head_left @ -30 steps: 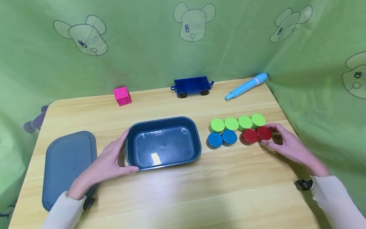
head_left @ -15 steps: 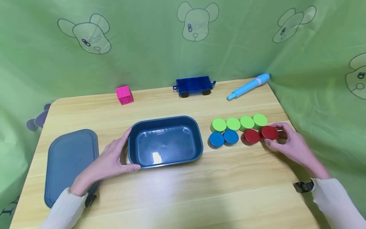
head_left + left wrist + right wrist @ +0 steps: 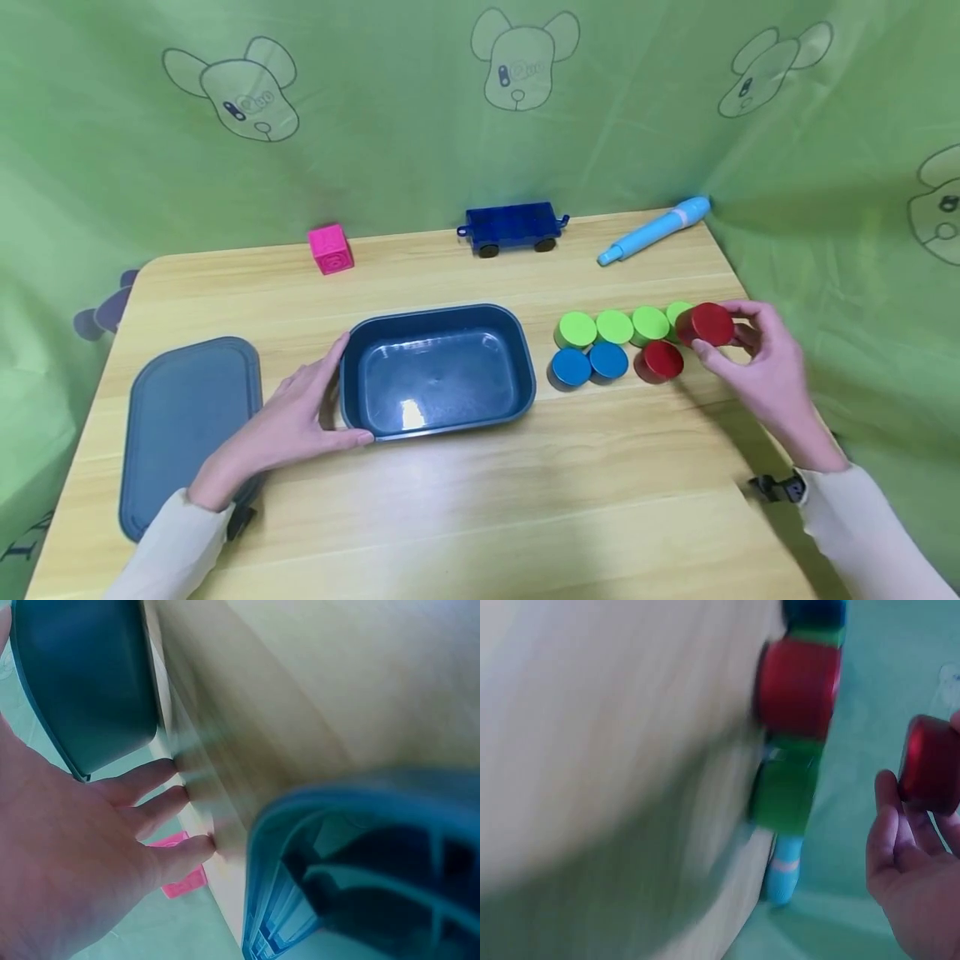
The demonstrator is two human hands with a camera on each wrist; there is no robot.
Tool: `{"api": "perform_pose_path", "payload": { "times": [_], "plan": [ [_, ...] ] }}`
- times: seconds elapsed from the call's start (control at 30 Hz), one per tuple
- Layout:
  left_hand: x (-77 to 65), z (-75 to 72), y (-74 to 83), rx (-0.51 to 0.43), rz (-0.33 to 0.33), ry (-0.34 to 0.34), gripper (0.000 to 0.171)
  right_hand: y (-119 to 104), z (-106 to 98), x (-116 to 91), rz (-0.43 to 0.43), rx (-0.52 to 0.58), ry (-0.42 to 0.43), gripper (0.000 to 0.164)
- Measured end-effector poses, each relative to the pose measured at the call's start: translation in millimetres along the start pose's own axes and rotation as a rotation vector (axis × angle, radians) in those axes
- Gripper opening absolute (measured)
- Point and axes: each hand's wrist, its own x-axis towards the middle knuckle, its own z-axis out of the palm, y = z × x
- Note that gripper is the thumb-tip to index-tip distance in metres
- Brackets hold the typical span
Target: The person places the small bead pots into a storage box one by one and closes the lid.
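Behind everything a green cloth [image 3: 390, 158] is hung, printed with mouse-like heads, and by it the pale wooden worktop [image 3: 480, 517] is backed. At centre the blue-grey box [image 3: 442, 371] is stood mouth upward, and to its left the matching lid [image 3: 187, 417] is laid flat, put aside, it seems, so the box can be reached into.

Now the hands! By the left hand [image 3: 288, 425] the box's left end is spanned, fingers stretched and thumb spread to the near corner; for steadying, apparently, as nothing is lifted there. The right hand [image 3: 771, 371] is curled in a pinch (its catch is saved for last, being so small).

Along the back edge a blue wagon [image 3: 513, 225], a light-blue pen-shaped toy [image 3: 656, 231] and a pink cube [image 3: 331, 248] are spaced, well away from the hands.

And the little ones: four green blocks [image 3: 613, 326] are lined up, with two blue blocks [image 3: 571, 367] and one red block [image 3: 663, 360] just in front, seemingly sorted by colour. Above the row's right end the held red block [image 3: 711, 323] is gripped by its round side, raised clear of the worktop, presumably the surest hold.
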Motion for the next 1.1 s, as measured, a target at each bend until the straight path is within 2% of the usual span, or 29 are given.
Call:
{"api": "perform_pose_path", "payload": {
  "times": [0.17, 0.3, 0.47, 0.7, 1.1],
  "plan": [
    [0.1, -2.0, -0.5, 0.009, 0.009, 0.006, 0.137, -28, 24, 2, -0.079, 0.069, 0.009, 0.058],
    [0.4, -5.4, 0.5, 0.011, 0.023, 0.006, 0.137, -47, 44, 1, -0.073, 0.066, -0.034, 0.056],
    [0.1, -5.3, 0.6, 0.001, 0.022, -0.014, 0.135, -72, 66, 2, -0.053, 0.063, -0.123, 0.055],
    [-0.5, -4.2, 2.0, -0.021, 0.022, -0.037, 0.134, -106, 94, 13, -0.115, 0.044, -0.255, 0.052],
    [-0.1, -4.9, 2.2, 0.000, 0.004, -0.051, 0.135, -133, 149, 26, -0.111, 0.002, -0.430, 0.056]
  ]
}}
